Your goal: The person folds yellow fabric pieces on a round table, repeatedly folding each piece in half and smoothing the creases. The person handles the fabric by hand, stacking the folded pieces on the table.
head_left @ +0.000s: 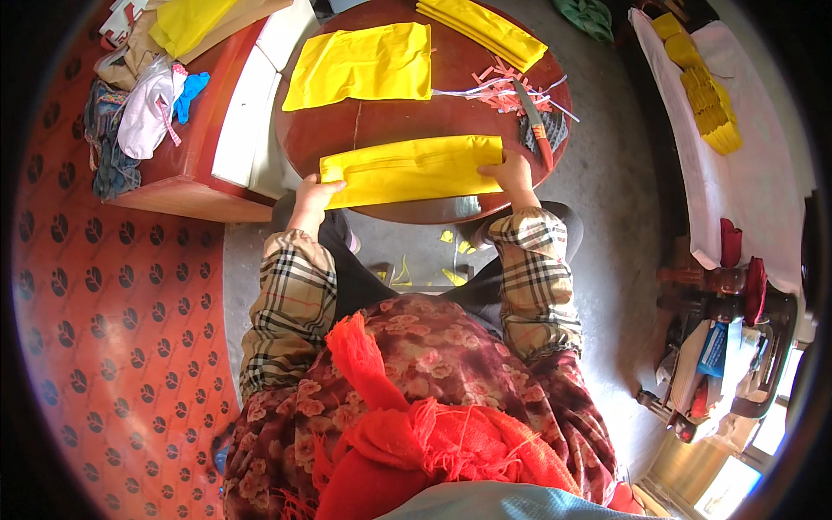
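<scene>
A folded strip of yellow cloth or paper [416,170] is stretched between my hands over the near edge of a round red-brown table [383,123]. My left hand [315,196] pinches its left end, and my right hand [510,174] pinches the right end. Beyond it lies a flat yellow sheet [361,65], slightly creased. A stack of folded yellow strips [484,32] rests at the table's far side. At the right, a knife with an orange-red handle [536,127] lies over small pink strips [497,84] and white ties [455,93].
A red cabinet [195,149] with bundled cloths [146,117] stands at the left. To the right, a bench with a white cover [708,162] holds a yellow pleated bundle [708,107]. Yellow scraps [455,277] lie on the floor below the table.
</scene>
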